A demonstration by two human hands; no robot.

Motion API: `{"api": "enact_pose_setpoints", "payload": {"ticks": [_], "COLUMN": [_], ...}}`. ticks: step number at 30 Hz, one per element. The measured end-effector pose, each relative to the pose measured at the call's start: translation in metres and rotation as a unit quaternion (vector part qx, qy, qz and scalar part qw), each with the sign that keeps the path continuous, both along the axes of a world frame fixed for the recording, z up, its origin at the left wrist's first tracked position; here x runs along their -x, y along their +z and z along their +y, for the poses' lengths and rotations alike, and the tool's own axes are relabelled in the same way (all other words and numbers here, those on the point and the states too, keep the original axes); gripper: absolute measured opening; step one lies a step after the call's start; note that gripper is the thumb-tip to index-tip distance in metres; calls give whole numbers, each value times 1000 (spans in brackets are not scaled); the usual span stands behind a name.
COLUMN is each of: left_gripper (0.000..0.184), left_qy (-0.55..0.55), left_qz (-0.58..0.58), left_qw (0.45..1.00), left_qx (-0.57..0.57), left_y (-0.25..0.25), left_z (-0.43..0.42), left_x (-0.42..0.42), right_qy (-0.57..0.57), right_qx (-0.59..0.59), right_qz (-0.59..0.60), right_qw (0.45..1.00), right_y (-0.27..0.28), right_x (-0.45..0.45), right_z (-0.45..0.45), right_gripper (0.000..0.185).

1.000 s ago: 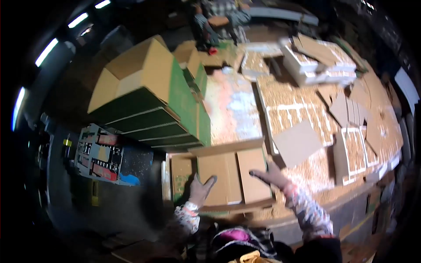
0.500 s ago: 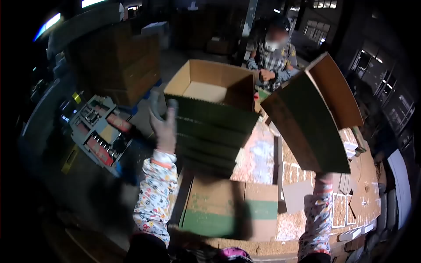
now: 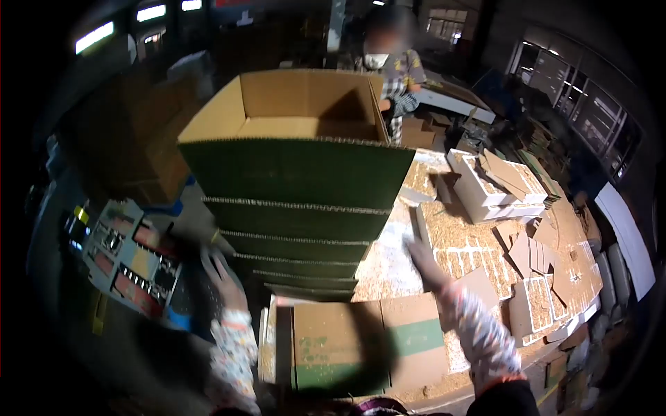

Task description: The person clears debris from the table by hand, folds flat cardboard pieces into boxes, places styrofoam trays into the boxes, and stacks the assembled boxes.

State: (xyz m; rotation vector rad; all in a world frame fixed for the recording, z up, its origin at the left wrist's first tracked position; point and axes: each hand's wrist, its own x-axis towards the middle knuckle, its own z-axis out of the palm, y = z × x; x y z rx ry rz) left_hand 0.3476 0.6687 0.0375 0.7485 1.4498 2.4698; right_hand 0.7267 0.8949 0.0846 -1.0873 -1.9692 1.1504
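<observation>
In the head view, stands facing a tall stack of open boxes [image 3: 305, 173] at the near left of the table [image 3: 395, 260], nested with open sides up, probably to save room and, by their walls, to stop one another from sliding. Holds the left hand [image 3: 223, 281] low beside the stack, with fingers loosely spread and nothing in them; near the lower boxes, though impossible to tell whether touching. Holds the right hand [image 3: 429, 267] on the other side, apart from the stack and above the table, open and empty, with fingers stretched forward but too blurred to show how widely spread. Has, right in front, a flattened box [image 3: 340, 340] laid with its broad face up, likely for stable support and easy reach from both sides. Farther right, shows loose cardboard pieces [image 3: 534, 256] lying askew, seemingly just set down without order, and white blocks [image 3: 496, 201] piled flat, presumably for steadiness. Beyond the stack, includes a co-worker [image 3: 414, 68], well apart from both hands.
</observation>
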Motion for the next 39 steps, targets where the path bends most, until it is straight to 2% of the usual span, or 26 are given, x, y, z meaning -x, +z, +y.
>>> {"api": "enact_pose_setpoints", "payload": {"ticks": [1,2,4,5,6,8,9,10,11,14,15,17,20,21,22,23,25,26,28,29,30,32,34,36,37,39], "left_gripper": [53,70,80,85,82,73,67,58,52,50,49,45,25,24,29,35,42,41,61,65,71,94,106,110,111,108], "left_qy": [20,59,-43,-102,-113,-147,-189,-89,-109,-201,-180,-230,-386,-347,-274,-275,-418,-514,-613,-564,-516,-365,-229,-194,-176,-121], "left_qz": [-21,40,29,40,56,-30,-91,41,-33,-45,-55,-135,-259,105,353,513,551,560,527,552,571,493,316,336,352,344], "left_qw": [994,932,849,792,750,928,958,961,980,953,956,955,853,863,779,721,642,481,459,487,514,708,761,818,841,863], "left_qx": [103,355,526,601,650,341,195,257,162,222,226,128,238,353,440,375,330,436,369,374,379,349,519,425,372,350], "left_y": [7,-37,-94,-122,-87,-40,9,-1,50,120,119,91,176,172,165,160,133,127,120,127,133,114,78,52,46,38], "left_z": [-15,-28,-36,-39,-34,-34,-39,-37,-40,-49,-49,-47,-48,-40,-43,-45,-44,-39,-47,-70,-91,-65,-43,-45,-40,-44], "left_x": [-32,-51,-98,-122,-162,-169,-178,-162,-182,-206,-208,-194,-196,-204,-222,-250,-289,-295,-295,-300,-305,-292,-281,-298,-302,-297], "right_qy": [-57,-90,-183,-180,-175,-177,-191,-240,-267,-323,-310,-278,-174,-159,-146,-200,-165,-173,-50,-173,-155,130,154,168,171,113], "right_qx": [-100,-73,207,226,242,106,82,150,52,-126,39,-9,-48,20,86,68,-97,-176,-132,-280,-240,35,215,92,-208,-482], "right_qz": [-162,-98,14,-35,-84,76,151,216,195,157,283,273,239,256,273,126,49,-35,15,-237,-259,-38,-168,-71,-130,-326], "right_qw": [980,988,961,957,951,976,967,934,943,925,907,921,954,953,947,969,980,968,990,914,923,990,950,979,954,806], "right_y": [-55,-94,-231,-218,-190,-79,-26,5,5,35,51,39,52,55,57,40,31,20,21,-1,-4,19,98,111,98,94], "right_x": [-46,-88,-166,-168,-167,-157,-154,-155,-166,-165,-164,-161,-168,-169,-170,-170,-137,-128,-143,-158,-168,-184,-181,-173,-157,-163], "right_z": [-13,-38,-59,-71,-78,-102,-113,-109,-98,-108,-117,-134,-143,-138,-133,-112,-134,-137,-120,-115,-111,-82,-67,-47,-63,-138], "right_gripper": [74,80,60,55,51,43,41,39,37,33,31,41,47,52,57,67,82,86,95,101,94,76,54,52,63,86]}}
